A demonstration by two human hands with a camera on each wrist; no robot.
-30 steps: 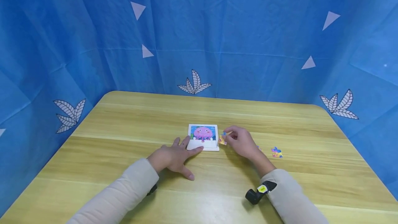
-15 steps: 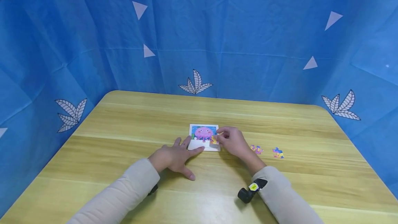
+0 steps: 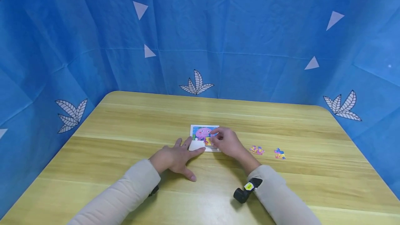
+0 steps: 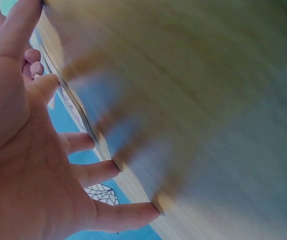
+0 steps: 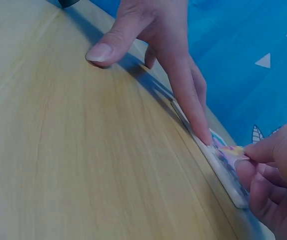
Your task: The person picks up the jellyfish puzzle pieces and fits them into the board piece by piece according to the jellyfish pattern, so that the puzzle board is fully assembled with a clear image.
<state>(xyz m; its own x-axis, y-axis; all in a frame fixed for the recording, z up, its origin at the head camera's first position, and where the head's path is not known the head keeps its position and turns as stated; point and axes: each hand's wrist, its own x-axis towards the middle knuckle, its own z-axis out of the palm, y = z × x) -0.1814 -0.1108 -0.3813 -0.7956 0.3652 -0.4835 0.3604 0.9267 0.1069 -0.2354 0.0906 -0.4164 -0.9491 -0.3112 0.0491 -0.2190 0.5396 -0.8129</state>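
Observation:
A small white-framed jigsaw board [image 3: 196, 145] lies mid-table, its upper part filled with a pink octopus picture [image 3: 201, 133]. Spread out at its lower left, my left hand [image 3: 178, 157] rests with straight fingers on the frame and the table. In the right wrist view the index finger of that left hand [image 5: 171, 60] touches the board's near edge. My right hand [image 3: 227, 142] pinches a yellow and pink jigsaw piece [image 3: 209, 141] between thumb and fingers, over the blank lower part of the board. The right fingers partly hide the piece and the board's right side.
Two more jigsaw items lie on the table to the right: a pink and yellow one [image 3: 257, 150] and a blue and yellow one [image 3: 280, 153]. The wooden table [image 3: 125, 121] ends at a blue patterned curtain [image 3: 250, 44] behind.
My right hand has carried the pinched jigsaw piece leftward, from beside the board to over its blank lower part, uncovering a piece on the table. The left hand has stayed in place.

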